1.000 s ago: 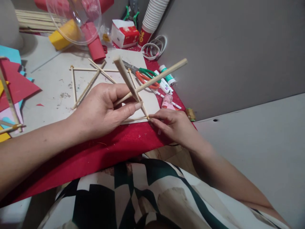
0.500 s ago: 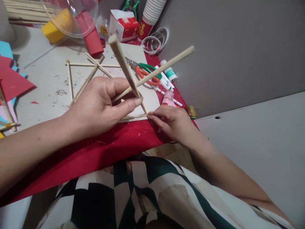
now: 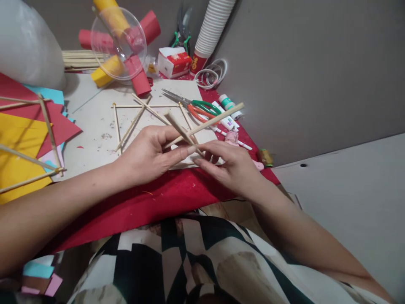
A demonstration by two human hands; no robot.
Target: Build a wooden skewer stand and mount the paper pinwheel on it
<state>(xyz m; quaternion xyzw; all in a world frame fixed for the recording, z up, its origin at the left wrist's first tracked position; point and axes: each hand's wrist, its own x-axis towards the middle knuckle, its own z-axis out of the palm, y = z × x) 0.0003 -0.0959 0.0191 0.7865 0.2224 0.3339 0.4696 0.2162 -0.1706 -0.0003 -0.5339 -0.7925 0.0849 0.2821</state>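
Observation:
Two wooden sticks (image 3: 218, 121) cross over the front edge of the table, their crossing close to my left fingertips. My left hand (image 3: 155, 151) grips them between thumb and forefinger. My right hand (image 3: 229, 165) pinches the near end of the sticks, its fingers almost touching my left thumb; what lies between those fingertips is partly hidden. Just beyond my hands, a stick frame (image 3: 147, 106) with joined corners lies on the pale board (image 3: 95, 122), partly covered by my left hand. Scissors (image 3: 202, 107) with green and orange handles rest behind the crossed sticks.
A clear plastic disc with red and yellow paper rolls (image 3: 139, 76) stands at the back. Stacked paper cups (image 3: 215, 31), a tissue pack (image 3: 174, 62) and a coiled white cable (image 3: 211, 75) sit by the grey wall. Coloured paper (image 3: 22, 135) and another stick frame (image 3: 47, 126) lie left.
The crossed sticks have tipped lower, and my right fingers have come closer to my left thumb. The view has shifted, showing more of the table's left and back.

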